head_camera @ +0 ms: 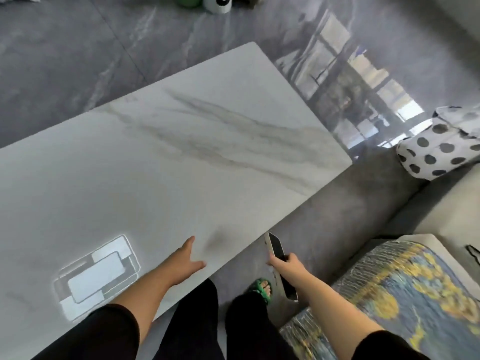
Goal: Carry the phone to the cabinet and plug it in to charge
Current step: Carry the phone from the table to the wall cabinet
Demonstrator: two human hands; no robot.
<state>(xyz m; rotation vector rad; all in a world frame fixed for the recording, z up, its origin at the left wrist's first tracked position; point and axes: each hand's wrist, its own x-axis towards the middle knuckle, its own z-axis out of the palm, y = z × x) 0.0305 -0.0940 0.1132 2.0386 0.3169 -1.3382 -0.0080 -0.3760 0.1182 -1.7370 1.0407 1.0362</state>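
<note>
My right hand (287, 263) grips a phone (275, 246) with a dark screen and a pale edge, held over the floor just off the near right edge of the white marble table (161, 162). The phone's lower end (291, 291) sticks out beneath my wrist. My left hand (188, 255) rests with its fingers spread on the table's near edge and holds nothing. No cabinet or charger is in view.
A grey sofa (441, 216) runs along the right with a polka-dot cushion (439, 149) and a blue-and-yellow patterned cushion (394, 302). Glossy dark marble floor (65, 61) surrounds the table. A green object (188, 0) and a white one (217, 3) stand on the floor at the far top.
</note>
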